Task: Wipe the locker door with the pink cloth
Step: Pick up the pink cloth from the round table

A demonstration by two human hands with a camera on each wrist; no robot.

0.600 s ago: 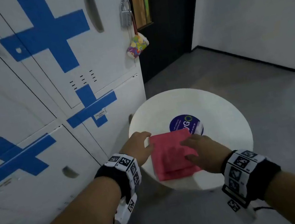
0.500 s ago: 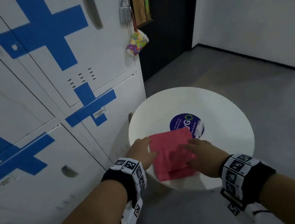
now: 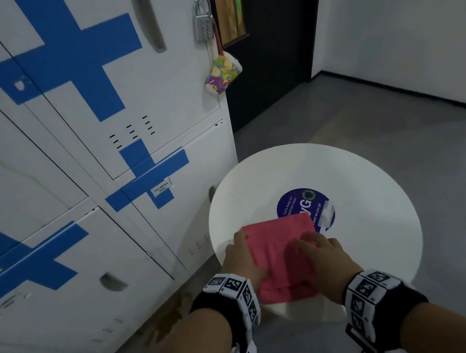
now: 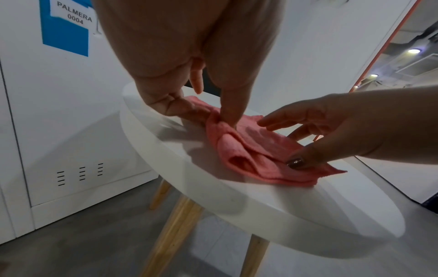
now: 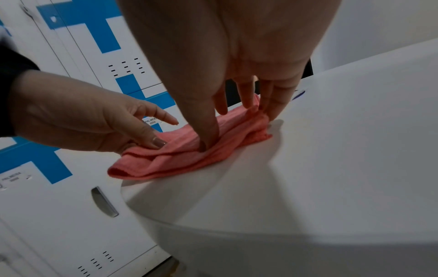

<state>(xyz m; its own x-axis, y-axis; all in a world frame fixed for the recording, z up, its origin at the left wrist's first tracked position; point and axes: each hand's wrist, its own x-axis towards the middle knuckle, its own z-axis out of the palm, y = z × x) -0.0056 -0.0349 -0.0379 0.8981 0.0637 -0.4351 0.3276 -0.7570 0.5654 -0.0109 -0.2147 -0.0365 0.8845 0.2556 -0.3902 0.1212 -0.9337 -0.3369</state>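
Observation:
A folded pink cloth (image 3: pixel 282 248) (image 4: pixel 249 150) (image 5: pixel 180 163) lies near the front edge of a round white table (image 3: pixel 362 247). My left hand (image 3: pixel 239 256) (image 4: pixel 208 116) is at the cloth's left edge and pinches a fold between thumb and curled fingers. My right hand (image 3: pixel 316 248) (image 5: pixel 237 127) lies over the cloth's right half, thumb pressed into it and straight fingers touching its far edge. White locker doors with blue crosses (image 3: pixel 116 88) stand to the left, just beyond the table.
A padlock (image 3: pixel 203 27) and a colourful cup (image 3: pixel 223 75) hang at the upper locker's right edge. A dark door (image 3: pixel 277 28) is behind the table, with grey floor (image 3: pixel 442 170) to the right. The table has wooden legs (image 4: pixel 170 234).
Both hands have closed in on the cloth. The right hand slid left over its middle, the left thumb came onto its edge, and the cloth is now slightly bunched between them.

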